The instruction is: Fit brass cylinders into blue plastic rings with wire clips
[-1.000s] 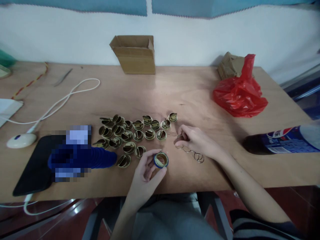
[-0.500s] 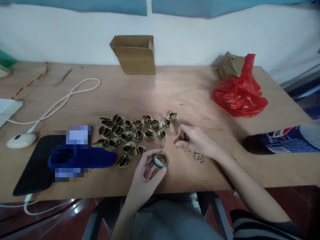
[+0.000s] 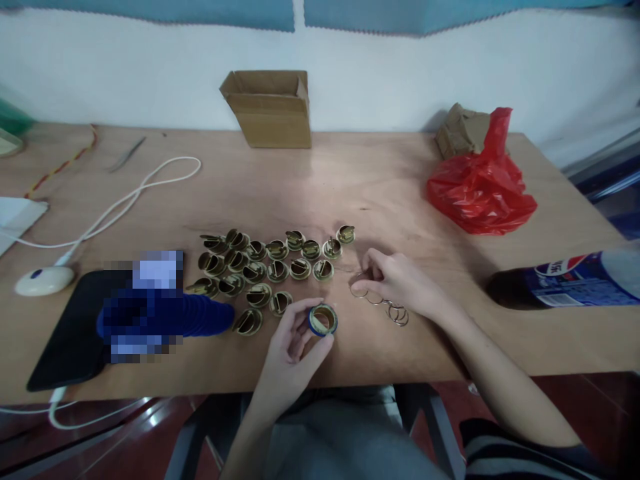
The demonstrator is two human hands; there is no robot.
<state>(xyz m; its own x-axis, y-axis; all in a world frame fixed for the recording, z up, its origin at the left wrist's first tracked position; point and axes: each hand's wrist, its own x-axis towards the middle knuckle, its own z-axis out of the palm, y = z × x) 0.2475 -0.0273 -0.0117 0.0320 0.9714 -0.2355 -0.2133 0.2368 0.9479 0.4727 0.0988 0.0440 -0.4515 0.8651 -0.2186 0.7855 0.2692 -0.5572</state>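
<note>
My left hand (image 3: 297, 343) holds a round blue-rimmed metal piece (image 3: 323, 321) between thumb and fingers, its hollow brass-coloured side facing up. To the right, my right hand (image 3: 393, 280) is at the table with thumb and fingertips drawn together over thin metal rings (image 3: 397, 315). Whether a ring is pinched between those fingertips I cannot make out. Beyond my left hand, several round brass-coloured metal pieces (image 3: 277, 271) lie in loose rows, most with a flap or bar across the opening.
A stack of blue round pieces (image 3: 205, 315) lies beside a black phone (image 3: 65, 340) at left, near a white cable (image 3: 135, 193). An open cardboard box (image 3: 277, 123) stands behind. At right are a red plastic bag (image 3: 480, 193) and a Pepsi bottle (image 3: 565, 279) on its side.
My right hand has shifted slightly to the right by the rings. My left hand stays in place with the blue-rimmed piece.
</note>
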